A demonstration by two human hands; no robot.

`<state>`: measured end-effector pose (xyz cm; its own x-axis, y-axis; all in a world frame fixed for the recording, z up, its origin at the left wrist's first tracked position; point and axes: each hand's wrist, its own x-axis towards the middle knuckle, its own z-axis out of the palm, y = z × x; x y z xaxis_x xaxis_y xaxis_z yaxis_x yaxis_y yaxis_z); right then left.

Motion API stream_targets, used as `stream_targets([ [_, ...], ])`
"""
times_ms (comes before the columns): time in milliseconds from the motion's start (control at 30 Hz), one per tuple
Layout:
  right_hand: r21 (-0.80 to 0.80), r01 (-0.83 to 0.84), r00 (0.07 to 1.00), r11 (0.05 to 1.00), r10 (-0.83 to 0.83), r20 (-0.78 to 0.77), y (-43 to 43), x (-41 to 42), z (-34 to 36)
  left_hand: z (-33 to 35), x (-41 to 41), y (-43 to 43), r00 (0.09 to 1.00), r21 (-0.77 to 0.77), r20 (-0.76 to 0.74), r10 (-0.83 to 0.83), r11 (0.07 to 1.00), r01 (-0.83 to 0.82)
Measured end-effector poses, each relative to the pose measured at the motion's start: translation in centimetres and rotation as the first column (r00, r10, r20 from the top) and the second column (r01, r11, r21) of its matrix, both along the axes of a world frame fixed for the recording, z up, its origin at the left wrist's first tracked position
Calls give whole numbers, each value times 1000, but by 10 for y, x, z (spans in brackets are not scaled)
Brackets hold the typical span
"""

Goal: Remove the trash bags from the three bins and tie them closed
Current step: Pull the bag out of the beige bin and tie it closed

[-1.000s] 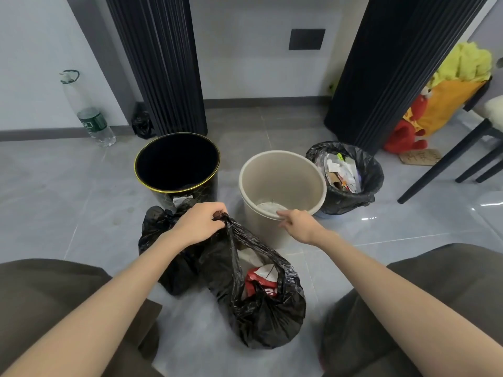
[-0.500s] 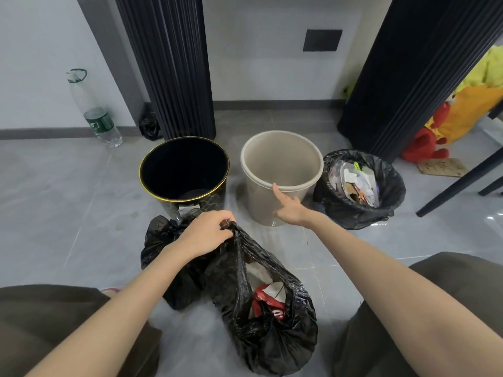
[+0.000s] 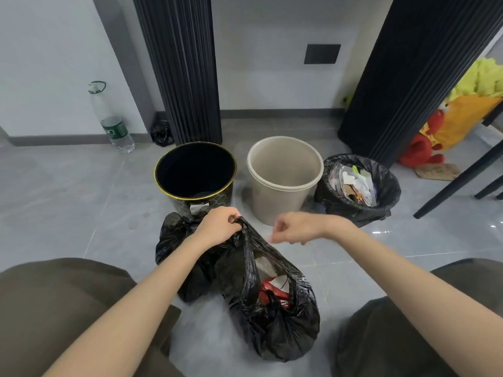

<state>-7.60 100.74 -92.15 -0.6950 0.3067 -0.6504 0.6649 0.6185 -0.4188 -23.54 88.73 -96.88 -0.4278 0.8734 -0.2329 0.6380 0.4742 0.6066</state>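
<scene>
My left hand [image 3: 219, 226] grips the top edge of a black trash bag [image 3: 272, 308] that stands open on the floor between my knees, with red and white rubbish showing inside. My right hand [image 3: 292, 228] hovers just right of the bag's mouth, fingers loosely curled and holding nothing. A second black bag [image 3: 177, 238], bunched closed, lies behind my left forearm. Beyond stand a black bin with a gold rim [image 3: 163, 170] and a beige bin [image 3: 283, 205], both without bags. To the right, a third bin [image 3: 326, 194] still holds a black bag full of paper rubbish.
A plastic water bottle [image 3: 115, 129] leans on the left wall, with a small black bag [image 3: 162, 133] by the dark ribbed column [image 3: 179, 63]. Another ribbed column, plush toys [image 3: 462, 115] and black chair legs [image 3: 457, 183] crowd the right side.
My right hand left the beige bin after pushing it back, and has come toward the open bag's mouth. My left hand has kept its grip on the bag.
</scene>
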Motion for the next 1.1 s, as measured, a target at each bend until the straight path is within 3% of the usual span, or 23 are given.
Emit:
stream_targets([
  [100,200,-79,996,977,71,45,-19,15,-21,4,5,-1,999,14,52,-9,1000,9],
  [200,313,-14,999,950,3,35,-37,29,-52,8,12,-4,996,31,94,11,999,-14],
  [333,532,-58,997,845,26,68,-37,45,-62,19,15,-8,987,77,154,41,996,-54],
  [433,620,64,998,782,-60,-27,-12,49,-46,27,15,-10,981,118,185,64,989,-87],
  [533,615,281,955,737,-149,-258,15,48,-34,33,18,-8,970,163,222,94,978,-132],
  [633,545,375,902,750,-161,-400,25,50,-35,34,21,-7,946,172,288,147,964,-202],
  [767,391,387,859,835,-172,-481,21,48,-42,19,24,-8,982,129,155,105,984,-126],
  [900,185,195,936,963,-127,-328,11,50,-38,10,21,-7,972,126,165,169,974,-191],
  [1000,349,85,975,933,-6,-221,3,53,-40,11,18,-8,984,137,130,121,981,-139],
  [1100,453,57,962,890,72,-264,-4,45,-44,12,19,-7,996,144,64,64,987,-72],
])
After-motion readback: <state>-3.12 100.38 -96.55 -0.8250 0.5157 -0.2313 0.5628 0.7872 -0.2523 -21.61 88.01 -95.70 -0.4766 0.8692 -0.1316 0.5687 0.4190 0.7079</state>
